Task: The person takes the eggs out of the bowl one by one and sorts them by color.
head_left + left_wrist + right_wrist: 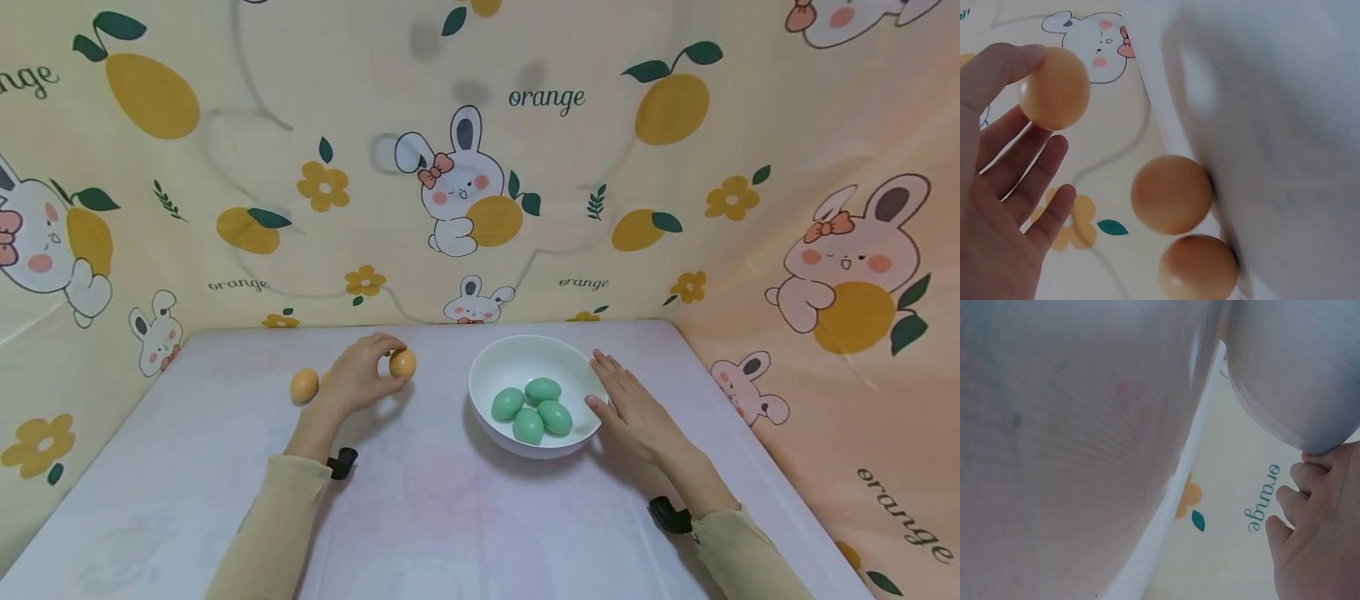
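Between thumb and fingertips, my left hand [361, 375] pinches a brown egg [402, 363], held above the table; the left wrist view shows the same egg [1055, 89] gripped at its end. Two more brown eggs lie behind that hand: one egg [304, 386] is in plain sight in the head view, the other mostly hidden by the hand. My right hand [637, 417] rests against the right side of a white bowl [491, 429], its fingers fairly straight. Several green eggs [528, 425] lie together in the bowl. In the right wrist view the fingers touch the bowl's outer wall [1300, 375].
A pale cloth covers the table [420, 517]. Behind and beside it hangs a curtain [562, 167] printed with rabbits and oranges. The bowl stands right of the table's middle, with the brown eggs toward the back left.
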